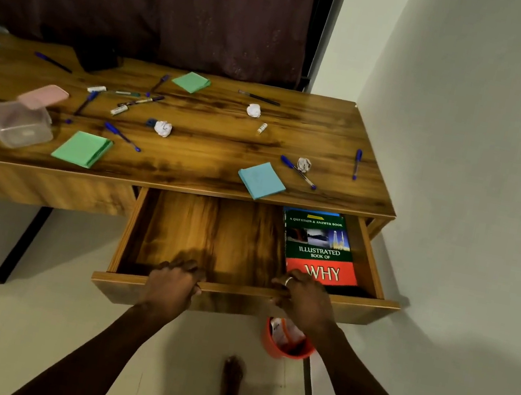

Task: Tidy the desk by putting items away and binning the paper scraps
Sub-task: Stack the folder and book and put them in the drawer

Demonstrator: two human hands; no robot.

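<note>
Your left hand [173, 281] and right hand [303, 304] both curl over the front edge of the drawer [365, 303], so slide it evenly to keep it square. A book [319, 249] lies just beyond your right hand. Paper scraps [163, 128] and pens [122, 136] litter the table [206, 160] farther ahead, and the bin [286, 348] sits under your right wrist.

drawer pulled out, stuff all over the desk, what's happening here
A person stands at the desk, both hands gripping the front edge of the open drawer: left hand near the middle, right hand further right. Inside, a book lies at the right side. Pens, crumpled paper scraps, note pads and a clear container lie scattered on the desktop. An orange bin with some paper in it sits on the floor below the drawer.
</note>
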